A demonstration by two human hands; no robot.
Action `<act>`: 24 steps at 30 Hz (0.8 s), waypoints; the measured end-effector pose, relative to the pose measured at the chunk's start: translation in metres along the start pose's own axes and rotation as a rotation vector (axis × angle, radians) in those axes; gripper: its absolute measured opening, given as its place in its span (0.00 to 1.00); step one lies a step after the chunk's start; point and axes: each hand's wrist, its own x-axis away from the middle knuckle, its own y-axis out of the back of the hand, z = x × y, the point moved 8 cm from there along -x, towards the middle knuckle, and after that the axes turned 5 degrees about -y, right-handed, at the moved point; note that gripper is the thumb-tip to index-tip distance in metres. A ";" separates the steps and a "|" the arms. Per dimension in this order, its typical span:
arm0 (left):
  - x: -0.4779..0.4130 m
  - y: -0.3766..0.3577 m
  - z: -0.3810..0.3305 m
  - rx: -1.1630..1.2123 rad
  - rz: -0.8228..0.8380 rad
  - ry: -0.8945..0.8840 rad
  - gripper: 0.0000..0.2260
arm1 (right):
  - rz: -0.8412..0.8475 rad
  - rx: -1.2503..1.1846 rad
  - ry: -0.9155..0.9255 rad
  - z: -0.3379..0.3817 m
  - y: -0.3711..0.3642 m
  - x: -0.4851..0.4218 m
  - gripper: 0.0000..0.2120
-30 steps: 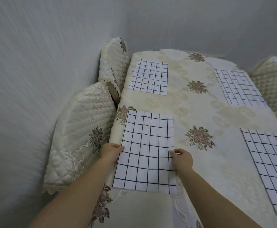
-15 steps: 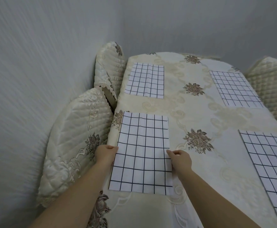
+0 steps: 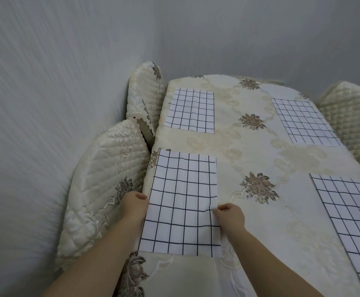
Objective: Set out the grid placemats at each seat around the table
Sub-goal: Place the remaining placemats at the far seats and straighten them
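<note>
A white placemat with a black grid [image 3: 182, 202] lies flat at the near left of the table [image 3: 249, 151], its near edge at the table's front. My left hand [image 3: 134, 205] grips its left edge, thumb on top. My right hand [image 3: 230, 215] pinches its right edge, where the cloth wrinkles a little. Three more grid placemats lie flat: one at the far left [image 3: 190, 110], one at the far right [image 3: 303, 122], one at the near right [image 3: 354, 224], cut off by the frame.
The table wears a cream cloth with brown flower motifs. Two quilted cream chair backs [image 3: 102, 189] [image 3: 145, 93] stand tight between the table's left side and the grey wall. Another quilted chair [image 3: 352, 112] stands at the far right.
The mat in my hands has slid slightly left and toward me along the table's left edge. Both hands kept their hold on its sides.
</note>
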 end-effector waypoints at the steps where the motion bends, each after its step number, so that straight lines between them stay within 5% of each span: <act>1: 0.000 0.001 0.001 0.000 -0.002 0.000 0.04 | -0.001 -0.002 -0.002 0.000 -0.001 0.000 0.03; 17: -0.001 -0.005 -0.004 -0.107 0.025 -0.099 0.04 | -0.016 0.041 0.010 -0.008 0.008 -0.005 0.08; 24: 0.000 -0.018 -0.044 -0.300 0.020 -0.389 0.15 | -0.155 0.236 0.159 0.022 0.019 -0.009 0.09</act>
